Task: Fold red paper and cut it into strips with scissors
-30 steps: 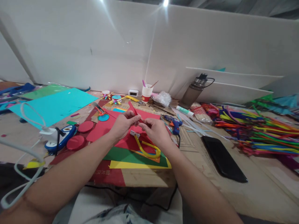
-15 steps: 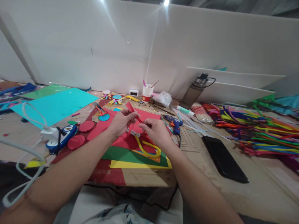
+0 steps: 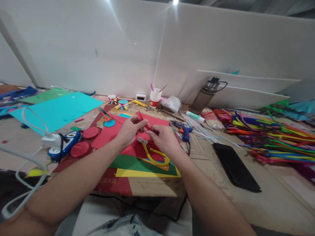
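Observation:
A narrow red paper strip (image 3: pixel 139 115) is pinched between the fingers of my left hand (image 3: pixel 133 129), its upper end sticking up past them. My right hand (image 3: pixel 163 136) grips the strip's other end close beside the left; the fingertips partly hide it. Both hands are held above red paper sheets (image 3: pixel 108 139), which lie over green paper (image 3: pixel 128 164) and yellow paper (image 3: pixel 147 173). Scissors with yellow handles (image 3: pixel 155 162) rest on the sheets just under my right hand, their blade end partly hidden.
Red discs (image 3: pixel 80 149) and a blue-white device (image 3: pixel 65 144) lie left, near a cyan sheet (image 3: pixel 59 109). A blue glue gun (image 3: pixel 185 131), black phone (image 3: pixel 236 167), dark bottle (image 3: pixel 204 96) and pipe cleaners (image 3: pixel 275 137) are right. A paper cup (image 3: pixel 155 98) stands behind.
My left hand has shifted slightly right, closer to my right hand, and the strip's upper end sits a little lower. Both hands still hold the strip.

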A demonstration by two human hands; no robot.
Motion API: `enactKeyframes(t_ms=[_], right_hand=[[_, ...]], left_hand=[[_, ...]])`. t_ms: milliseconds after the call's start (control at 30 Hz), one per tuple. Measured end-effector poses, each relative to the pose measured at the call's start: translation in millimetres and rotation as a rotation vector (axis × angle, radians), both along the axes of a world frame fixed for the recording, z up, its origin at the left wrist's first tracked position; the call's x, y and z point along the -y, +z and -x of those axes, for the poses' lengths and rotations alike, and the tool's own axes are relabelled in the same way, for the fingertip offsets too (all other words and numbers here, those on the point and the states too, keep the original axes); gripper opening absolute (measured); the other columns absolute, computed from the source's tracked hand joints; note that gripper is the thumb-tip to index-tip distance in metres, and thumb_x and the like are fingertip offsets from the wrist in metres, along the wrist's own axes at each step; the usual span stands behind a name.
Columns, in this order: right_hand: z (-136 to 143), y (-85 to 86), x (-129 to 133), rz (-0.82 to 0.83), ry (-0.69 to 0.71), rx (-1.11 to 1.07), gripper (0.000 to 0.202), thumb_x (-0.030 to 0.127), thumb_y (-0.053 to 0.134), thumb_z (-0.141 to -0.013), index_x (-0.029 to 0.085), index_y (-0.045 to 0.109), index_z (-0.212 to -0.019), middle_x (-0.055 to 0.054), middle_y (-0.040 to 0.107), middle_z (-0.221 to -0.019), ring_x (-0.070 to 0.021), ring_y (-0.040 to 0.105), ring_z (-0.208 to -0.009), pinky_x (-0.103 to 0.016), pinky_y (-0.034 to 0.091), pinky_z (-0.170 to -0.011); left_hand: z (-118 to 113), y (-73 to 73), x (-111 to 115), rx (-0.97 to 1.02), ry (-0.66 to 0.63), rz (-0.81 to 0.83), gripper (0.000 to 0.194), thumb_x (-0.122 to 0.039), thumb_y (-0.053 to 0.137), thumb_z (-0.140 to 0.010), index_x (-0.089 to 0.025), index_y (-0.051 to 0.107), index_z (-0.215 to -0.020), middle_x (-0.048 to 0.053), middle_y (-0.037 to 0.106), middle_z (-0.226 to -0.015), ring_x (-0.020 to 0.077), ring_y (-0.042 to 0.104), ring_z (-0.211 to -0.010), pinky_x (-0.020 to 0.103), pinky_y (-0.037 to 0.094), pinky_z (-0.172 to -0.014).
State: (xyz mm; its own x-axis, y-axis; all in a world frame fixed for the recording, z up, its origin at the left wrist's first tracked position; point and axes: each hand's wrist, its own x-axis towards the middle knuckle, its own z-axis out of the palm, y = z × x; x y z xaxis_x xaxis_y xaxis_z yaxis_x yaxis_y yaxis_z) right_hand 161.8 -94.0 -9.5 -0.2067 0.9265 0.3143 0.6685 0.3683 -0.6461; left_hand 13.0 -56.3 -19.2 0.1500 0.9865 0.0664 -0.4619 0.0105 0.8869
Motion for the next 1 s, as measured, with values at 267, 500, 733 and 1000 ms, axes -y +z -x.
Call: enactKeyframes(t_ms=[267, 500, 733, 1000], right_hand=[[-3.9, -2.9, -1.7, 0.061, 0.035, -0.110, 0.022, 0.026, 0.058, -0.086, 0.016, 0.066, -0.068, 0.002, 0.060, -0.059, -0.0106, 0.049, -0.055, -0.023, 0.033, -0.054], [-4.8, -3.9, -1.0, 0.078, 0.043, -0.153, 0.022, 0.028, 0.057, -0.086, 0.017, 0.066, -0.069, 0.002, 0.060, -0.058, -0.0102, 0.050, -0.054, -0.022, 0.032, -0.052], [-4.1, -3.0, -1.0, 0.041, 0.055, -0.124, 0.020, 0.026, 0.058, -0.085, 0.017, 0.066, -0.069, 0.004, 0.058, -0.057, -0.0087, 0.046, -0.054, -0.021, 0.031, -0.052], [-3.7, -1.8, -0.3, 0.026, 0.058, -0.093, 0.023, 0.025, 0.059, -0.085, 0.017, 0.062, -0.064, 0.003, 0.057, -0.057, -0.0091, 0.047, -0.055, -0.022, 0.031, -0.054]], left_hand=[[10.2, -2.9, -6.4, 0.006, -0.147, -0.020, 0.034, -0.030, 0.088, -0.056, -0.011, 0.071, -0.078, 0.004, 0.068, -0.071, 0.0090, 0.059, -0.056, 0.023, 0.045, -0.057], [19.5, 0.2, -10.6, -0.068, -0.240, -0.030, 0.033, -0.028, 0.088, -0.055, -0.010, 0.073, -0.079, 0.008, 0.071, -0.073, 0.0108, 0.062, -0.058, 0.023, 0.047, -0.059], [15.2, -1.8, -9.8, -0.003, -0.192, -0.032, 0.032, -0.030, 0.089, -0.053, -0.010, 0.070, -0.070, 0.007, 0.070, -0.069, 0.0091, 0.060, -0.053, 0.021, 0.047, -0.055], [9.4, 1.7, -7.5, 0.001, -0.082, 0.030, 0.036, -0.030, 0.091, -0.046, -0.010, 0.066, -0.062, 0.003, 0.065, -0.061, 0.0075, 0.056, -0.051, 0.020, 0.046, -0.053]])
